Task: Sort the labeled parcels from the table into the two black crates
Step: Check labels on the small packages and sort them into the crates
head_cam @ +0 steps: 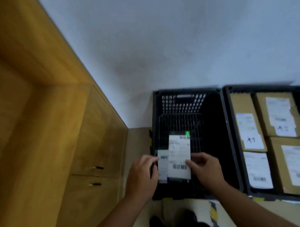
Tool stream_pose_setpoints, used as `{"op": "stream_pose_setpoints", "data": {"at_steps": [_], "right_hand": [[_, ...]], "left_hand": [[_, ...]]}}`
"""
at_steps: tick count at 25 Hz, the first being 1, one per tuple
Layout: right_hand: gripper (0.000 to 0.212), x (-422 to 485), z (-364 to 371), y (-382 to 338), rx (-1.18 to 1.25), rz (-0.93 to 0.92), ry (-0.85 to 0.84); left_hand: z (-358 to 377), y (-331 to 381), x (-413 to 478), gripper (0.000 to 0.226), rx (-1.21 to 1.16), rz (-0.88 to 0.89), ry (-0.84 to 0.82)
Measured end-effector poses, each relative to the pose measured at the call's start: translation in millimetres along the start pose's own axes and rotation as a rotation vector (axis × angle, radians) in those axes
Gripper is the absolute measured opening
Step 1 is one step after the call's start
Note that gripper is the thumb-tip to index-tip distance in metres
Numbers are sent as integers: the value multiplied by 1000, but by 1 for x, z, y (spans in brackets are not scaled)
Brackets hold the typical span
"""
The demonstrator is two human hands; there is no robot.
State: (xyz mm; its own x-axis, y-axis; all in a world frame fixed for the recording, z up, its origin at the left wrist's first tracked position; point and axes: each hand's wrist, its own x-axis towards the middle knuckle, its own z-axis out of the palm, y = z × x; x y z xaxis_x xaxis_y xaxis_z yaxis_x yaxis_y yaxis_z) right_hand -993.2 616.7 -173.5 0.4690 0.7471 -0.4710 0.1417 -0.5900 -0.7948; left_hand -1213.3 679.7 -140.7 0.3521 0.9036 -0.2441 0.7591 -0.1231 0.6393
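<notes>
Both my hands hold a dark parcel [179,158] with white barcode labels over the near end of the left black crate [218,125]. My left hand [142,174] grips its left edge, where a smaller label sits. My right hand [203,166] pinches its right side, thumb on the big label. Apart from this parcel, the left crate shows only its bare mesh floor. The right black crate [230,142] holds several brown cardboard parcels [281,115] with white labels, packed side by side.
Both crates stand on the floor against a pale wall [175,37]. A wooden cabinet [87,156] with two small handles stands close to the left of the left crate. My dark shoes [172,224] show at the bottom edge.
</notes>
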Motion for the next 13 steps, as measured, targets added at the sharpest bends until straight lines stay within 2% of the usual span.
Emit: {"op": "stream_pose_setpoints", "data": {"at_steps": [3,7,13], "right_hand": [[22,45,36,47,-78,-9,-31],[21,66,77,95,-242,18,-108],[29,71,100,102,-335,23,-140]], "left_hand": [[34,-33,27,33,61,52,70],[63,-56,38,37,41,58,35],[69,-66,30,39,-5,46,-1]]}}
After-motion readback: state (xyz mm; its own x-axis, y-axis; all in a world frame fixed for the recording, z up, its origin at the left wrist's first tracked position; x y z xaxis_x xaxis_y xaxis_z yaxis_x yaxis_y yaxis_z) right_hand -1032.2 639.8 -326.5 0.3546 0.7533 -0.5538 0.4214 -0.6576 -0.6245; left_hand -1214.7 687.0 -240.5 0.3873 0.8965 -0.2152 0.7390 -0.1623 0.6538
